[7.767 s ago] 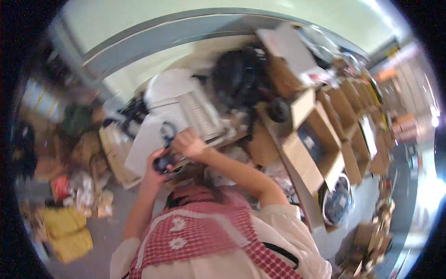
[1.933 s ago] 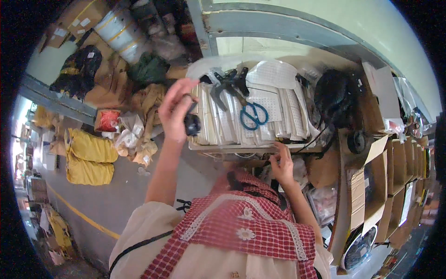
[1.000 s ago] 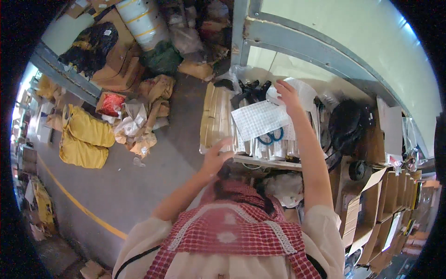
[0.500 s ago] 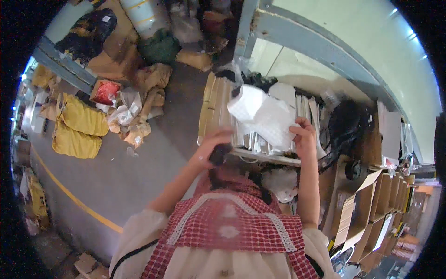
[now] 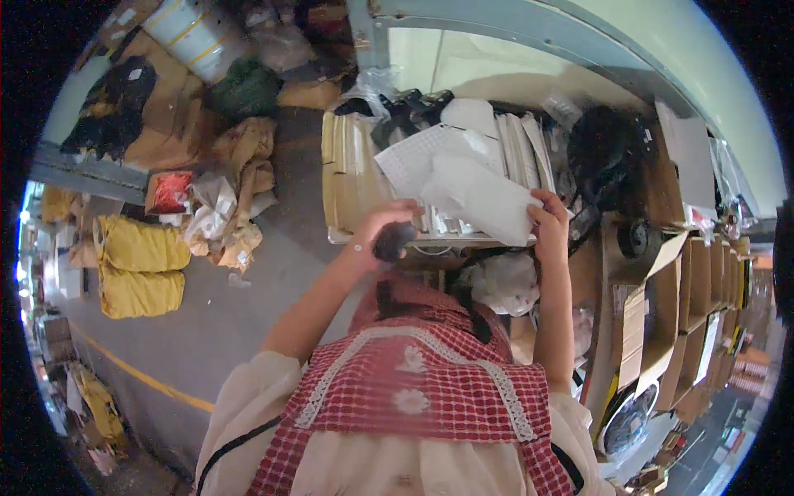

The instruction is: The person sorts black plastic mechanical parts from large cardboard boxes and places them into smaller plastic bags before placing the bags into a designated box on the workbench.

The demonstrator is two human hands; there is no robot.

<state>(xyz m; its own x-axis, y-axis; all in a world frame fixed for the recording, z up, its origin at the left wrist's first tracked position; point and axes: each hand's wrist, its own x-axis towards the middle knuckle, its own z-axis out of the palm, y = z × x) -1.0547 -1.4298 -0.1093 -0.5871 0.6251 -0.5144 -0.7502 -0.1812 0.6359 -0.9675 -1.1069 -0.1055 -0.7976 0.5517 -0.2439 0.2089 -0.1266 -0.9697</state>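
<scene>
My right hand pinches the right end of a white, soft-looking packing pouch, possibly foam. The pouch slopes over a tabletop full of upright packets. Close to its left end, my left hand is curled round a small black object whose kind I cannot make out. A white printed sheet lies beyond the pouch, partly under it. Behind them stand rows of white flat packets and brown cardboard sleeves.
Black items and clear plastic lie along the table's back. To the right are a dark bundle and open cardboard boxes. A white plastic bag hangs below the table edge. Yellow sacks and crumpled brown paper lie on the left floor.
The white pouch has come down flatter and been drawn nearer, and the printed sheet now shows separately beyond it. My left hand still holds the black object. The whole view has shifted.
</scene>
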